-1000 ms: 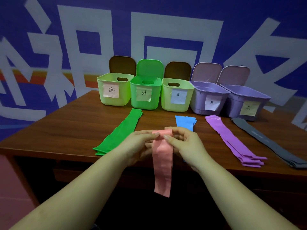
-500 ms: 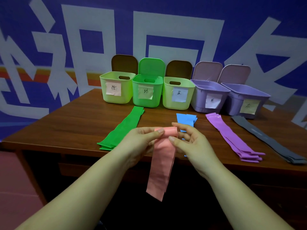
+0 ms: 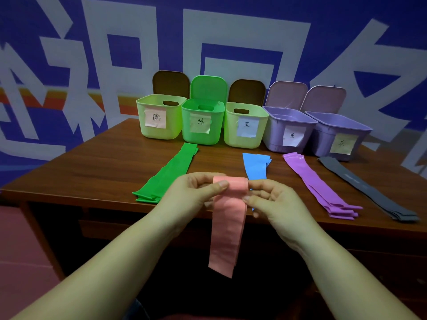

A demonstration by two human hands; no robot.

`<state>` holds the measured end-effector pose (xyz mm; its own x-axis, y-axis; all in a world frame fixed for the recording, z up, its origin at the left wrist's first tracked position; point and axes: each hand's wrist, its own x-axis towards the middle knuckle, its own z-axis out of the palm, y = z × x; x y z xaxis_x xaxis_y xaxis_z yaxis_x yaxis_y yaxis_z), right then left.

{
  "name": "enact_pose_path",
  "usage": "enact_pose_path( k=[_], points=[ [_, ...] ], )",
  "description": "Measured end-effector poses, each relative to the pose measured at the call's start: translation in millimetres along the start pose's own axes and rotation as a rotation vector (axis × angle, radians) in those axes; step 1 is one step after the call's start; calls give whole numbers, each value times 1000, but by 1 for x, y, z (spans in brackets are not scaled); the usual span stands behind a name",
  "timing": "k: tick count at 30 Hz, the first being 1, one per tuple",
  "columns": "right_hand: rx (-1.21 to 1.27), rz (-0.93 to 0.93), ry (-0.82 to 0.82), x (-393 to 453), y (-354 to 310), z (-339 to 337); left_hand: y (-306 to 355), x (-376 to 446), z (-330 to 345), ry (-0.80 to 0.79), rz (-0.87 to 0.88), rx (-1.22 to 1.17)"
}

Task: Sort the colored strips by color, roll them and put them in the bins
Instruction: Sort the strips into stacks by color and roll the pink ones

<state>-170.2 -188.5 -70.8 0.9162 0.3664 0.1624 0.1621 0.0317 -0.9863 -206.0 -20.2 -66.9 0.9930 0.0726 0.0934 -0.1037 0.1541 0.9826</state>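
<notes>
The wooden table (image 3: 97, 167) carries a row of five open bins along its far edge, toward 12 o'clock from the person. From the left these are a pale green bin (image 3: 159, 116), a bright green bin (image 3: 203, 122), a second pale green bin (image 3: 245, 128), a lilac bin (image 3: 288, 130) and a second lilac bin (image 3: 337, 135). Each bin bears a paper label on its front wall, and its lid stands raised behind it.

In front of the bins lie four flat stacks, listed from the left:
- The green strips (image 3: 168, 174) lie at 10 o'clock from the hands.
- The blue strips (image 3: 256, 165) lie at 12 o'clock, partly hidden behind the hands.
- The purple strips (image 3: 316, 185) lie at 2 o'clock.
- The grey strips (image 3: 365, 188) lie farthest right.

The left hand (image 3: 191, 195) pinches the left edge of the pink strip (image 3: 227, 225). The thumb presses on the near face and the curled fingers lie behind the strip.

The pink strip is held over the near table edge. Its top end is turned over into a short fold or roll, and the remainder hangs straight down toward 6 o'clock, free of the table.

The right hand (image 3: 275, 202) pinches the right edge of the turned-over top between thumb and forefinger. The remaining fingers are loosely curled beneath and hold nothing else.
</notes>
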Motion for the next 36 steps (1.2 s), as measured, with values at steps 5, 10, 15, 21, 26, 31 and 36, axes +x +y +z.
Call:
enact_pose_path(
  k=[5,10,15,21,26,31,36],
  points=[
    [184,56,-4,-6,-9,0,8,-5,4,19,35,-8],
    [101,-1,71,-10,-15,5,15,-9,7,-58,52,14],
    [84,-75,89,-13,-17,6,15,-10,5,-78,18,-24],
    [101,-168,67,-17,-18,2,8,-16,10,-166,-130,-65],
    [24,-202,63,-20,-12,-2,7,-18,13,-172,-219,-112],
    [-38,-232,64,-20,-8,-5,9,-20,17,-129,-273,-125],
    [-34,-225,40,-22,-6,-6,6,-17,18,-142,-248,-168]
  ],
)
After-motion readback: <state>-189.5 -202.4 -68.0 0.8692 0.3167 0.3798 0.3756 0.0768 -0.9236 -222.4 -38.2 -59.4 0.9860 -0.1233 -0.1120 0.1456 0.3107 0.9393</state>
